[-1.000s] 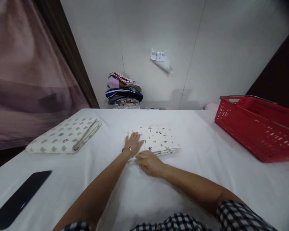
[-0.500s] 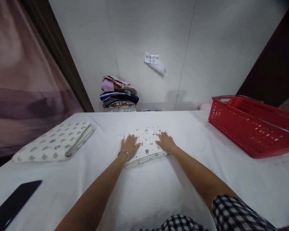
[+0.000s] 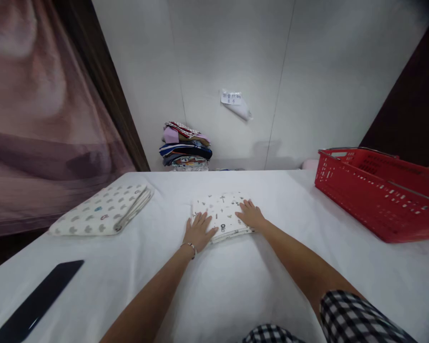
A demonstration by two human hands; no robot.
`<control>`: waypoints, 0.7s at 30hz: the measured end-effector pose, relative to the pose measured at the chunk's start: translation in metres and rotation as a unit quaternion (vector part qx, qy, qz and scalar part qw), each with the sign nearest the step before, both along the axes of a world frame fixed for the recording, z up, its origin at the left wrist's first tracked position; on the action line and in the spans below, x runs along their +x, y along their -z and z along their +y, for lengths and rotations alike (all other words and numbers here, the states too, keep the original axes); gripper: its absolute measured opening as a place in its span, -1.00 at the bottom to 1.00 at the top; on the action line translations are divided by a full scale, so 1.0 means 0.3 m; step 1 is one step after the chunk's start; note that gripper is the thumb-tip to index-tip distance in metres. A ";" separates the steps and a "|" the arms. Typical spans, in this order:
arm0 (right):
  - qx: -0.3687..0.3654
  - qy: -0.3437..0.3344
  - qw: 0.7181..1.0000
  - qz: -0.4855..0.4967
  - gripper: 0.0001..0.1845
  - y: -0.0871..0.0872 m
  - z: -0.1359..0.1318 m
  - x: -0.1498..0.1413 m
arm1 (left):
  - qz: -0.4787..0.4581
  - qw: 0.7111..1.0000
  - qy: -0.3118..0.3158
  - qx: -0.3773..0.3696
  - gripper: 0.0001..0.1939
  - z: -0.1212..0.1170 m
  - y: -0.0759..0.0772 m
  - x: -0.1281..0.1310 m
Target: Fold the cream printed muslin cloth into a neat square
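A small folded white cloth [image 3: 221, 212] with tiny dark prints lies in the middle of the white table [image 3: 236, 286]. My left hand [image 3: 199, 230], with a bracelet on the wrist, lies flat on the cloth's near left corner, fingers spread. On the cloth's right side my right hand [image 3: 250, 215] rests flat with its fingers stretched out. Both hands press on the cloth and hold nothing.
Another folded cloth [image 3: 103, 216] with grey cloud prints lies at the left. A dark flat object [image 3: 35, 305] sits at the near left edge. A red plastic basket [image 3: 375, 190] stands at the right. A stack of folded clothes [image 3: 184, 147] sits behind the table by the wall.
My right hand left the cloth's near edge and now lies flat on its right side. My left hand slid a little toward the near left corner.
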State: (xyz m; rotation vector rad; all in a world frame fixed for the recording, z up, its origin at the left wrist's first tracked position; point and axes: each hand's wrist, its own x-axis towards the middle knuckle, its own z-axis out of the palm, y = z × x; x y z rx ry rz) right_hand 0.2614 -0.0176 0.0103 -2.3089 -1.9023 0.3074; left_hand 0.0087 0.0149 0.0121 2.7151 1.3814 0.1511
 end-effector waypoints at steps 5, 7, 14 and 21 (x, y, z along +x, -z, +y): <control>-0.033 0.008 0.999 -0.032 -0.34 -0.074 0.014 -0.054 | -0.013 1.000 0.000 0.017 -0.36 0.004 0.012 0.005; -0.007 -0.022 0.999 -0.038 -0.30 -0.094 0.014 -0.114 | -0.017 1.000 0.004 0.024 -0.38 0.007 0.014 0.007; 0.026 -0.152 0.988 -0.005 -0.35 -0.035 -0.065 -0.275 | -0.035 0.999 0.007 0.025 -0.40 0.008 0.033 0.005; 0.014 -0.145 0.989 -0.024 -0.35 -0.006 -0.059 -0.259 | -0.046 0.999 0.003 -0.007 -0.45 0.005 0.026 -0.004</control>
